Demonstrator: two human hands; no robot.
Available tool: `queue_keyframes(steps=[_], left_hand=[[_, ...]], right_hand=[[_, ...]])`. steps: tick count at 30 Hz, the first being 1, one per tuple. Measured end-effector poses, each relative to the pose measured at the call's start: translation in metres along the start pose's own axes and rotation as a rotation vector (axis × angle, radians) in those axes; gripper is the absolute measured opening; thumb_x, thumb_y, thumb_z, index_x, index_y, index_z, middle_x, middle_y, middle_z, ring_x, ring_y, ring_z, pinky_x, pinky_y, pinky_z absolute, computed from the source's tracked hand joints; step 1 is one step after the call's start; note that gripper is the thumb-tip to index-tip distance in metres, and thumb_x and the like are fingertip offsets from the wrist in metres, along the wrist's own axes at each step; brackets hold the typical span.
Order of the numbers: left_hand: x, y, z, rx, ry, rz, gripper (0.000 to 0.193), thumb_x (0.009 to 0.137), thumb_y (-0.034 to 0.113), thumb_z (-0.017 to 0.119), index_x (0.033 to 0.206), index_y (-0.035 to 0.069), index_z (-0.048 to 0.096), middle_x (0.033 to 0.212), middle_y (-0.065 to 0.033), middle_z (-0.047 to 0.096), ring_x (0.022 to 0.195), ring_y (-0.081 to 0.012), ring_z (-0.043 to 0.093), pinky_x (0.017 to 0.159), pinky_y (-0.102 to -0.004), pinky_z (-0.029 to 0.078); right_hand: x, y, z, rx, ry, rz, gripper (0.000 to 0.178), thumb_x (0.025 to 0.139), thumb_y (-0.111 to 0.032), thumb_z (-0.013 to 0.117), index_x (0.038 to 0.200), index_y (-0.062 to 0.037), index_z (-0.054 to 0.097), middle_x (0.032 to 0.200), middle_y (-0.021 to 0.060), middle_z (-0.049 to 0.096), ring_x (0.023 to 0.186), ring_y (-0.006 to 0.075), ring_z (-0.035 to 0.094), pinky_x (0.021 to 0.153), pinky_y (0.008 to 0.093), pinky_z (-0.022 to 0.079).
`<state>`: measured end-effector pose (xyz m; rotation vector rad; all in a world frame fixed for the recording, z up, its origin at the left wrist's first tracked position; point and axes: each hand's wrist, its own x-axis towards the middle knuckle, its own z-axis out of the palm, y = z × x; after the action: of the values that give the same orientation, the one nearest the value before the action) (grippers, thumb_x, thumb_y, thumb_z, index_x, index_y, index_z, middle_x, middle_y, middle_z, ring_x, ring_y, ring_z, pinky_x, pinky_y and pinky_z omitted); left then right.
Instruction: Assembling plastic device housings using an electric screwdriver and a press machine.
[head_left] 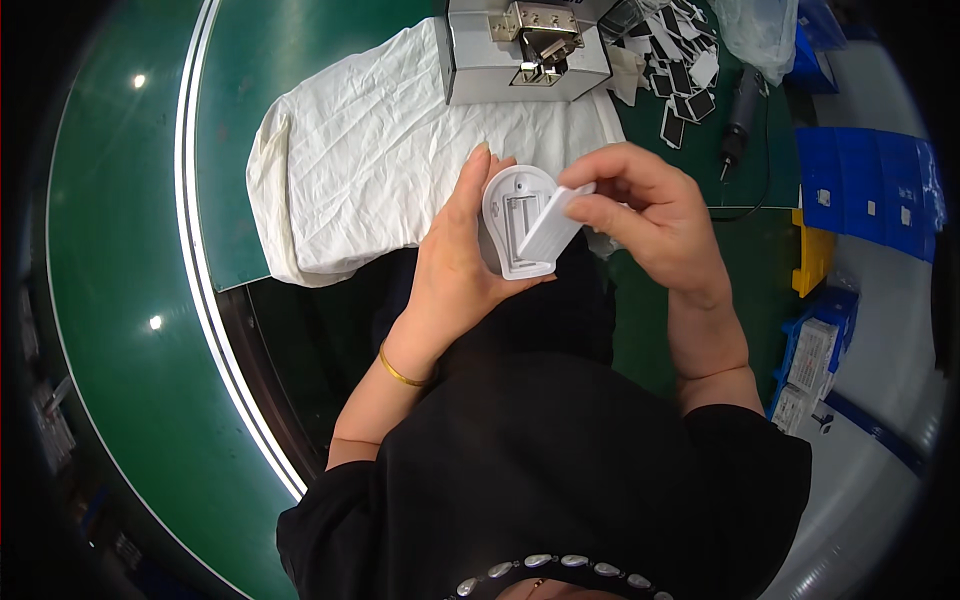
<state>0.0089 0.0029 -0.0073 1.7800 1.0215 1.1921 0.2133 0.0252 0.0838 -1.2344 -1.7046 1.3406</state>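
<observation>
Wrapped around a white plastic housing [492, 212], my left hand [452, 262] holds it up over the table's near edge. The housing is rounded at its far end and shows a rectangular recess, like a battery compartment, facing up. Between thumb and fingers of my right hand [645, 212] is a white ribbed cover [548, 228]. That cover stands tilted over the right side of the recess, its lower edge at or close to the housing. Whether the two touch there I cannot tell.
A white cloth [350, 150] lies on the green table [245, 60]. Beyond it stands a grey box-shaped device [475, 75] with a metal mechanism. Black-and-white rectangular pieces [682, 75] are piled at the right, beside an electric screwdriver [740, 115]. Blue bins [865, 185] stand farther right.
</observation>
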Motion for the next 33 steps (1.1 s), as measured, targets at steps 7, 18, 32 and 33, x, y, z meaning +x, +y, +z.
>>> queue_keyframes(steps=[7, 18, 32, 33], left_hand=[[0.003, 0.002, -0.002, 0.033, -0.003, 0.004, 0.127, 0.054, 0.013, 0.096, 0.155, 0.005, 0.019, 0.134, -0.0224, 0.058, 0.117, -0.0402, 0.061, 0.096, -0.0442, 0.053], [0.003, 0.003, -0.001, 0.017, -0.004, -0.013, 0.124, 0.055, 0.012, 0.095, 0.154, 0.004, 0.021, 0.133, -0.0205, 0.059, 0.116, -0.0393, 0.062, 0.094, -0.0437, 0.054], [-0.015, 0.024, -0.002, -0.827, 0.014, -0.207, 0.106, 0.082, 0.007, 0.079, 0.159, 0.009, 0.006, 0.153, -0.0275, 0.038, 0.139, -0.0341, 0.044, 0.111, -0.0436, 0.039], [-0.014, 0.024, -0.005, -0.812, -0.002, -0.315, 0.091, 0.093, 0.003, 0.064, 0.16, 0.009, 0.003, 0.154, -0.0309, 0.032, 0.14, -0.0325, 0.04, 0.113, -0.0428, 0.036]], right_hand=[[0.013, 0.005, 0.012, -0.183, -0.08, -0.057, 0.018, 0.088, -0.002, 0.073, 0.106, -0.0003, 0.07, 0.089, 0.0009, 0.066, 0.078, 0.0056, 0.058, 0.068, 0.0215, 0.047], [0.011, 0.018, 0.018, -0.291, 0.013, -0.101, 0.018, 0.088, -0.004, 0.075, 0.105, 0.0, 0.072, 0.099, 0.0023, 0.066, 0.081, 0.0063, 0.059, 0.07, 0.0221, 0.049], [-0.025, 0.027, 0.042, 0.485, 0.042, 0.187, 0.068, 0.092, -0.012, 0.066, 0.148, 0.0067, 0.034, 0.135, 0.0152, 0.055, 0.124, 0.0191, 0.054, 0.106, 0.0333, 0.042], [-0.026, 0.028, 0.043, 0.486, 0.043, 0.185, 0.068, 0.092, -0.012, 0.066, 0.148, 0.0067, 0.034, 0.135, 0.0152, 0.055, 0.124, 0.0191, 0.054, 0.106, 0.0333, 0.042]])
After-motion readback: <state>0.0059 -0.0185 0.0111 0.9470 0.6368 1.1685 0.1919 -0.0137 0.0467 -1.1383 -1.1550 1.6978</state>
